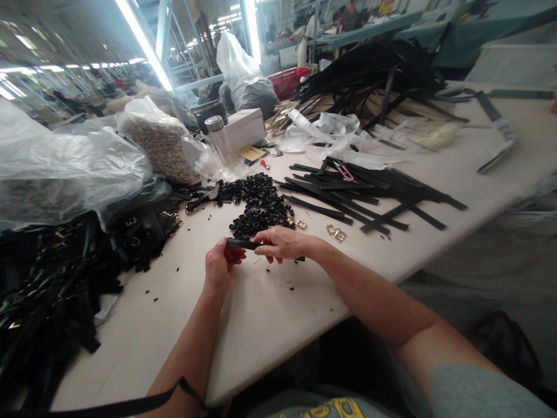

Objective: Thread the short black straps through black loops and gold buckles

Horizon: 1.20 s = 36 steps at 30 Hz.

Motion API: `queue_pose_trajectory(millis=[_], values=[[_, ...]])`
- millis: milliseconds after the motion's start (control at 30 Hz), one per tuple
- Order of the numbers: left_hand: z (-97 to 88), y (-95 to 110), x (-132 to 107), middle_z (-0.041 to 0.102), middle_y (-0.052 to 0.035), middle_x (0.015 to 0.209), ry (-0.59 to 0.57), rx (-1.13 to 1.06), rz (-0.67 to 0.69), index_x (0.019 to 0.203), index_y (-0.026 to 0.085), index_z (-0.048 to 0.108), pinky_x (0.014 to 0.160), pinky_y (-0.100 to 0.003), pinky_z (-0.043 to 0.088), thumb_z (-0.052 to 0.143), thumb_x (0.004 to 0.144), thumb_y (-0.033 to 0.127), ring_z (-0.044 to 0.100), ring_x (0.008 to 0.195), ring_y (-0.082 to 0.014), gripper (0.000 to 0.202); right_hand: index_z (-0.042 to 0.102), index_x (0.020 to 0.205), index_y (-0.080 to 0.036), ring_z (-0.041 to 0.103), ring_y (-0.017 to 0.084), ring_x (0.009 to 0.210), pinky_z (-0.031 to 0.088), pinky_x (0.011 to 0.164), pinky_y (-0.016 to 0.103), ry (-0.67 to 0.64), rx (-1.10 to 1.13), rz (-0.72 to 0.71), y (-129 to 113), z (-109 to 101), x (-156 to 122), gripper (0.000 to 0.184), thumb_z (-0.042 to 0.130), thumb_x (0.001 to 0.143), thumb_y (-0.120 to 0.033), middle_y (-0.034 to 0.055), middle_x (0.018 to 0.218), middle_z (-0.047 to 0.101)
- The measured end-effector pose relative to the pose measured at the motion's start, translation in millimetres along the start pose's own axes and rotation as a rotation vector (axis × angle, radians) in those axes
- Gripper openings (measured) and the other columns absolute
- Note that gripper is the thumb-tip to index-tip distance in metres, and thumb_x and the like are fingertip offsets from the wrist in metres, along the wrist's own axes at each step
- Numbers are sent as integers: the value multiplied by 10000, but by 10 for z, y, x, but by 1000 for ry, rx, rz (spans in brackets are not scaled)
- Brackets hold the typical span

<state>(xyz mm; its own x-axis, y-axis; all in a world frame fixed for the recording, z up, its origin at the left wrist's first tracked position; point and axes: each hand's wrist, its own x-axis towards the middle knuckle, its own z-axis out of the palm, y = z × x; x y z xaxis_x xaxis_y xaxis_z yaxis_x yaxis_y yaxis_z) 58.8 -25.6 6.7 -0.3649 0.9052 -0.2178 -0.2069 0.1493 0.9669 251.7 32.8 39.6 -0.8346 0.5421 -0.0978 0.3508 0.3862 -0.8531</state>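
Observation:
Both hands hold one short black strap (242, 244) just above the white table (270, 313). My left hand (219, 266) pinches its left end with curled fingers. My right hand (281, 243) is closed over its right part, which is hidden under the fingers. Just beyond the hands lies a heap of small black loops (257, 203). Gold buckles (335, 232) lie to the right of that heap.
Loose black straps (357, 194) are spread to the right. A big pile of finished straps with gold buckles (56, 278) fills the left. Clear plastic bags (65, 162), a steel flask (216, 136), a white box (246, 129) and white plastic wrap (335, 133) stand behind.

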Motion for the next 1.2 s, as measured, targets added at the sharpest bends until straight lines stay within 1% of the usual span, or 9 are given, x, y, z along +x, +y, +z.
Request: queue_pose_trajectory(millis=[200, 333, 433, 567, 767, 900, 1000, 1100, 1200], values=[[15, 4, 26, 658, -102, 574, 9, 18, -51, 631, 111, 645, 423, -243, 384, 592, 679, 500, 584, 454, -166, 395, 618, 1063, -181, 559, 58, 480, 409, 485, 165, 124, 14, 37, 6, 2, 10, 279, 612, 826, -328, -29, 707, 639], [10, -13, 24, 657, -104, 586, -9, 22, -24, 639, 117, 633, 442, -248, 391, 578, 706, 531, 590, 472, -165, 423, 655, 896, -162, 547, 54, 479, 398, 483, 162, 184, 36, 50, 6, 11, 14, 176, 660, 785, -300, -35, 657, 618], [12, -22, 1, 669, -94, 633, -45, -38, 76, 685, 134, 626, 493, -261, 429, 547, 761, 592, 610, 520, -165, 471, 600, 770, -141, 580, 69, 506, 451, 511, 173, 124, 344, 33, 11, 50, 39, 155, 634, 809, -288, -23, 632, 618], [60, -39, -87, 700, -104, 774, -254, -43, 138, 869, 142, 635, 600, -298, 494, 529, 776, 675, 662, 670, -200, 552, 561, 874, -150, 675, 110, 727, 556, 748, 261, 214, 973, -176, 23, 136, 111, 210, 674, 800, -311, 25, 827, 691], [226, -38, -291, 711, -84, 856, -502, 142, -19, 1027, 171, 550, 659, -330, 525, 778, 666, 400, 685, 704, -219, 485, 551, 913, -183, 691, 124, 842, 540, 891, 319, 389, 1256, -254, 44, 263, 207, 151, 650, 834, -264, 20, 928, 706], [238, -45, -282, 686, -42, 734, -435, 147, -15, 952, 168, 569, 582, -275, 502, 746, 699, 398, 641, 583, -160, 385, 541, 957, -190, 686, 142, 893, 527, 926, 359, 462, 1214, -251, 86, 259, 260, 124, 594, 859, -246, 35, 976, 699], [172, -63, -187, 649, -19, 653, -347, 115, -1, 854, 156, 593, 478, -209, 429, 752, 686, 414, 568, 489, -106, 346, 498, 1103, -209, 656, 165, 995, 510, 948, 391, 758, 1036, -149, 184, 100, 272, 231, 531, 884, -275, 62, 1132, 653], [105, -62, -107, 603, 7, 583, -269, 77, -25, 801, 152, 604, 427, -183, 366, 770, 654, 404, 510, 441, -81, 335, 435, 1271, -218, 511, 201, 1238, 410, 1061, 421, 1194, 536, -127, 251, -109, 205, 400, 492, 905, -368, 95, 1338, 527], [76, -37, -83, 573, 22, 543, -252, 52, -68, 774, 152, 604, 410, -177, 340, 779, 628, 382, 478, 420, -73, 323, 480, 1303, -223, 397, 219, 1341, 289, 1139, 438, 1134, -71, -330, 210, -148, 114, 457, 500, 905, -446, 93, 1386, 493]])
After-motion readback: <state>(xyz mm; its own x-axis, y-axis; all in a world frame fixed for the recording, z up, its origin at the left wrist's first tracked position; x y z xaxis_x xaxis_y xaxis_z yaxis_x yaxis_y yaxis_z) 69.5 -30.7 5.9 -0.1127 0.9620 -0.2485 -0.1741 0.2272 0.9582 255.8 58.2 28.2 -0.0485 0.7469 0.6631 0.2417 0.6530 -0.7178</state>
